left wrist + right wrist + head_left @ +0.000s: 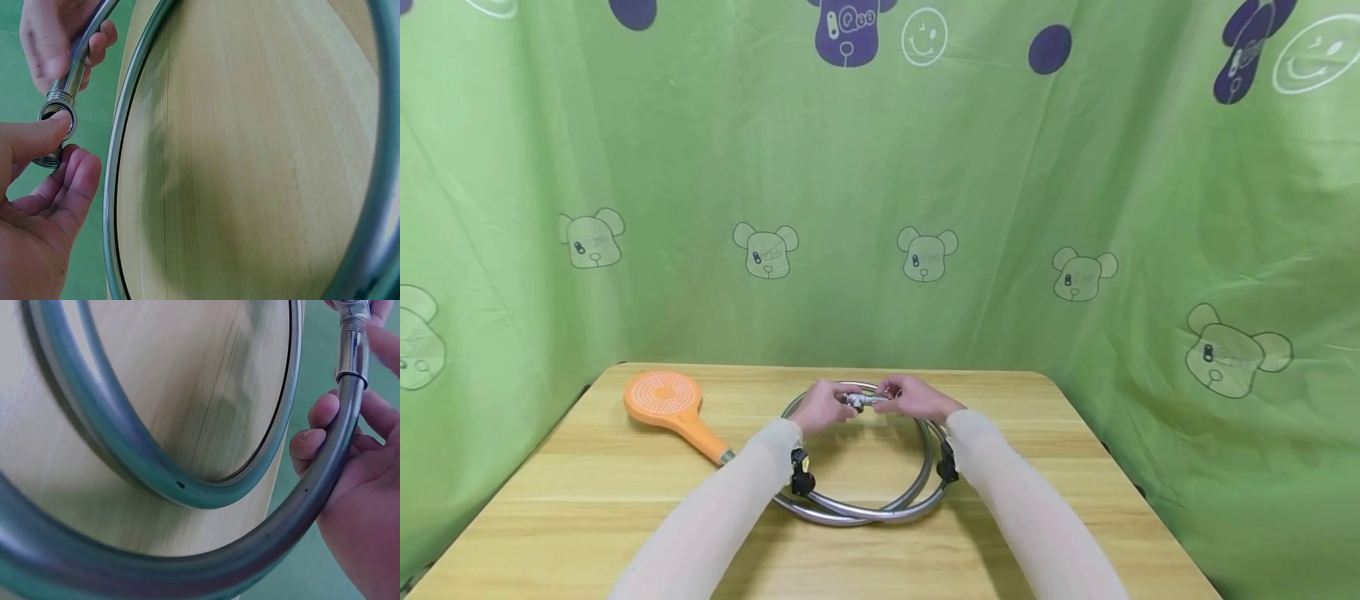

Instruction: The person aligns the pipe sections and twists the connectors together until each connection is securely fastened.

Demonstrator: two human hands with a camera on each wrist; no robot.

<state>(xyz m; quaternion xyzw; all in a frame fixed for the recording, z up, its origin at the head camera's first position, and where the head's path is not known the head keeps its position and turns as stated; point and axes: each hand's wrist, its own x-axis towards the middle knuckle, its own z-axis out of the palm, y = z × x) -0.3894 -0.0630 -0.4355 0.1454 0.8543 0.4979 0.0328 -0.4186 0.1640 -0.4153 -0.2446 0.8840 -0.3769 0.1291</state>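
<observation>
My left hand [822, 407] pinches a small chrome threaded pipe fitting [855, 401] between thumb and fingers. In the left wrist view, the thumb lies across the fitting's round threaded opening [74, 124]. My right hand [925, 400] holds the end of a silver shower hose [345, 428], with fingers curled round it just behind its chrome end nut [352, 357]. Nut and fitting meet in line, and some thread shows between them. Both hands are above the far part of the table. An orange shower head [662, 396] lies to the left, its handle joined to a silver hose end.
The hose lies in loose loops [842, 518] on the wooden table [880, 567], below the hands and between the forearms. Black wrist cameras [802, 475] sit close to the loops. A green printed curtain [865, 325] stands behind the table and at both sides.
</observation>
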